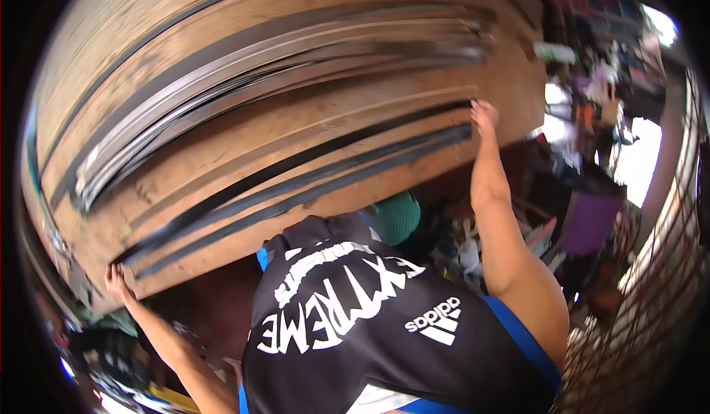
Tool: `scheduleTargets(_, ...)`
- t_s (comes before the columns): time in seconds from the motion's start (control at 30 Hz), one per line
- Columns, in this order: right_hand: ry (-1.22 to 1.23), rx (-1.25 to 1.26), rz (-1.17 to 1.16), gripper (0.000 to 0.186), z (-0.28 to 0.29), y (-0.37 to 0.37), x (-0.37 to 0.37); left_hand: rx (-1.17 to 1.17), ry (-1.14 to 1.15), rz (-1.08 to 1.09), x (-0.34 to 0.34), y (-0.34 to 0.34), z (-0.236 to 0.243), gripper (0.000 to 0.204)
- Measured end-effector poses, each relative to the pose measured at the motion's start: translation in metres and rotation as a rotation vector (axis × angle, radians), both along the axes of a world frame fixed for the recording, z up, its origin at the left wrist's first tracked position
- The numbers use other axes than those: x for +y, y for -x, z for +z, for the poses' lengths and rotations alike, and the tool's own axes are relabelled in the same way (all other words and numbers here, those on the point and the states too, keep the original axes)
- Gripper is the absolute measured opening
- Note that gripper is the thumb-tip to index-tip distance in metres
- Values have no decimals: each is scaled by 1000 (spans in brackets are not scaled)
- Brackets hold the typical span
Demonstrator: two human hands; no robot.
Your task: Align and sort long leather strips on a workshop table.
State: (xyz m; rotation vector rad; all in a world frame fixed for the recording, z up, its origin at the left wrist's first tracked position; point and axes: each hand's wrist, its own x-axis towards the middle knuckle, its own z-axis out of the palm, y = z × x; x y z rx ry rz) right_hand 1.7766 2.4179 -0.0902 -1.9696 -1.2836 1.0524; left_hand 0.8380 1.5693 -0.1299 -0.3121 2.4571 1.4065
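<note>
A long black strip [314, 151] stretches between my two hands, just above or on the wooden table [514, 92]. My left hand [118, 282] pinches its left end near the table's front left corner. At the far right end, my right hand [484, 116] is closed on the other tip. Two dark grey strips [325, 184] lie roughly parallel on the near side of it. Farther back rests a bundle of long grey and black strips [222, 92], blurred by motion. What the strips are made of I cannot tell.
A green container [398, 216] stands beyond the table's near edge, close to my body. Mixed clutter [470, 255] lies below on the right, near a purple panel [592, 218]. A mesh screen [636, 325] lines the right side.
</note>
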Motion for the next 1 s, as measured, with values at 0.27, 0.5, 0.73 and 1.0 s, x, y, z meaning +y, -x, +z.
scheduleTargets(0.27,20,-291,-164,25,-4,21,14,30,75,61,11,-16,31,33)
scheduleTargets(0.5,27,313,-58,25,-27,-29,0,28,-49,-42,31,8,61,31)
scheduleTargets(0.73,106,-180,-26,38,-17,-68,-37,134,267,62,5,-41,81,26)
scheduleTargets(1.0,137,-678,183,37,35,10,-74,58,311,133,-3,-53,73,21)
